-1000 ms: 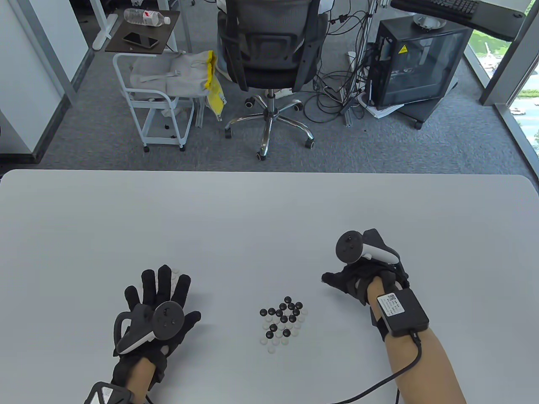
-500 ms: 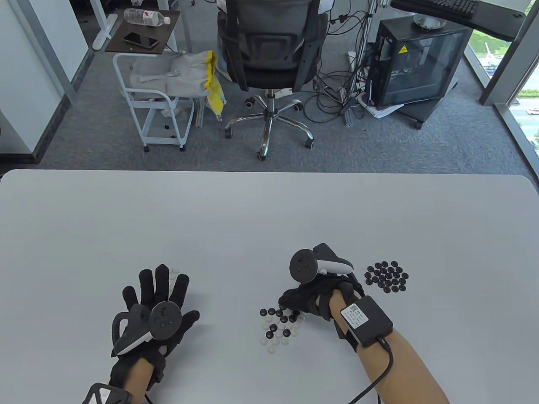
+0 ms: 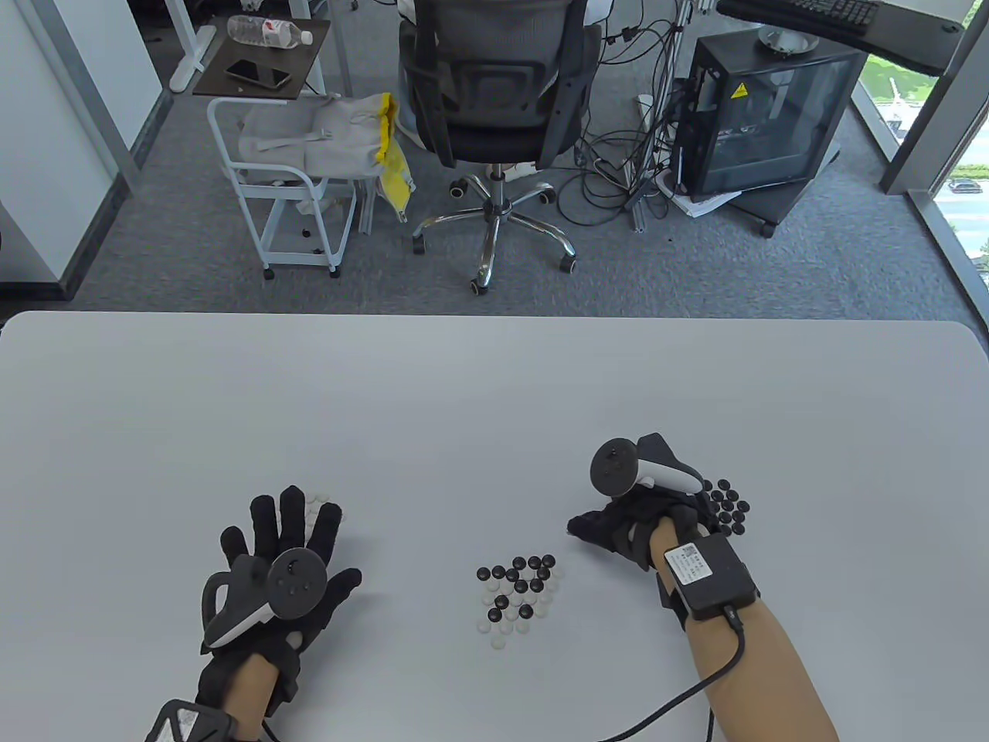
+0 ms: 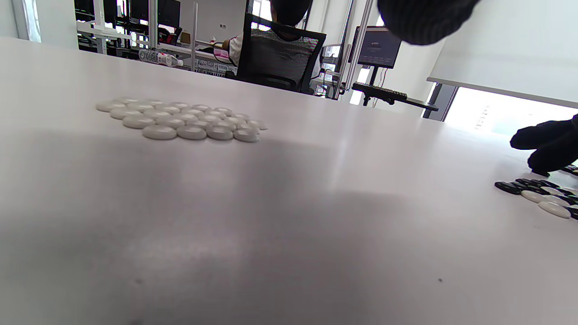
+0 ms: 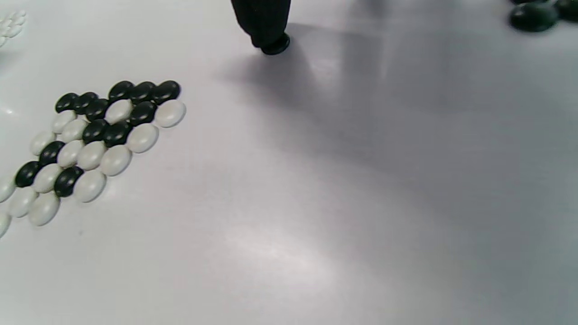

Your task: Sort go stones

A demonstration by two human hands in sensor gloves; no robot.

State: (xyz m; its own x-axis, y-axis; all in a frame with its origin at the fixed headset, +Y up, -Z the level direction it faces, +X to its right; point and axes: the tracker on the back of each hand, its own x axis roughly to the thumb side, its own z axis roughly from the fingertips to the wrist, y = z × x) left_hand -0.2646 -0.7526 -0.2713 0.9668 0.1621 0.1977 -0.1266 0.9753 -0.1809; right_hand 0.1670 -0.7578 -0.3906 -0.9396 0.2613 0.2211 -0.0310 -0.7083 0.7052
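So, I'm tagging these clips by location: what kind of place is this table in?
Most likely an office or lab workspace: beyond the white table stand a mesh office chair on castors, a black computer tower with tangled cables, and grey carpet.

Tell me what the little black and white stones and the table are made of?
The white stones look like smooth, glossy glass or plastic: rounded, with soft highlights. The black stones shine the same way, so probably the same stuff. The table looks like a hard, light grey laminate with a satin sheen, since it shows blurry reflections. I can't be sure.
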